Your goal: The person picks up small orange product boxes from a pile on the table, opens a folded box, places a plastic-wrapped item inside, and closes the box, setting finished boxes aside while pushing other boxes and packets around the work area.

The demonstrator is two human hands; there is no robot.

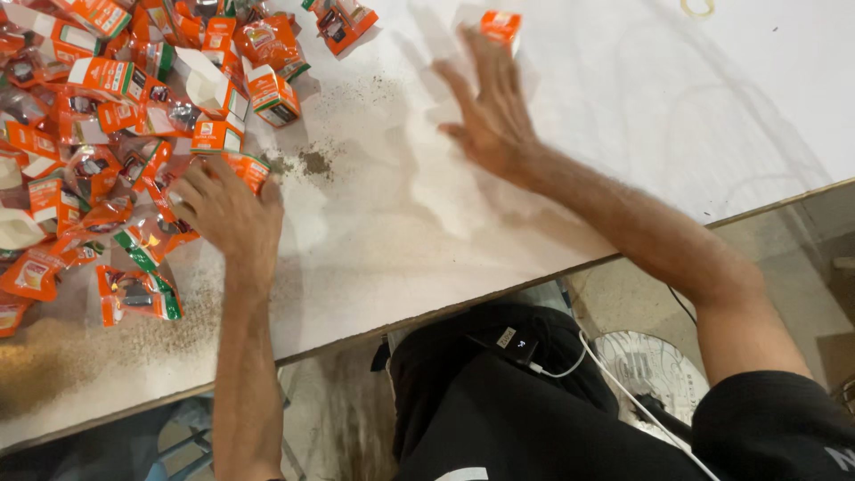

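Cartons, small and orange (pixel 267 93), lie heaped with orange sachets (pixel 134 294) at the far left of the white table (pixel 401 223); a few stand open, and what they hold I cannot tell. Resting at the heap's right edge, the left hand (pixel 227 214) has its fingers curled over one orange sachet (pixel 249 167), beside spilled brownish powder (pixel 307 162). Well right of the heap, the right hand (pixel 485 111) lies flat, fingers spread wide, fingertips touching a lone orange carton (pixel 500 27).

White table (pixel 570 178): orange packets (pixel 107 134), spilled powder (pixel 307 162).
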